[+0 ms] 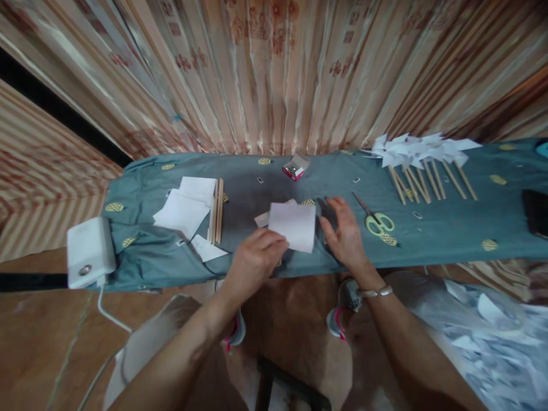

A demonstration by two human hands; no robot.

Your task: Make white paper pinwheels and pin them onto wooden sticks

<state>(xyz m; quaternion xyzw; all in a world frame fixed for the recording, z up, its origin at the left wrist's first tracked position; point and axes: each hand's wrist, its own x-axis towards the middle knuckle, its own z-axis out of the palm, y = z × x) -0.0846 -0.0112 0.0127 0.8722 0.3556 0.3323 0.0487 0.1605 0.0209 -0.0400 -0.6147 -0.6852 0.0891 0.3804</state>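
Note:
A white paper square (295,225) lies on the teal-covered ironing board (449,231) in front of me. My left hand (253,261) is closed on the square's near left edge, fingers curled over it. To the right of the paper, my right hand (346,235) is open with fingers spread, resting on the board and touching the paper's right side. A wrist bracelet shows on my right arm.
Yellow-handled scissors (377,220) lie right of my right hand. White paper pinwheels on wooden sticks (422,165) lie at the far right. A stack of white paper (186,205) and wooden sticks (216,211) lie left. A small red box (294,168) sits at the back.

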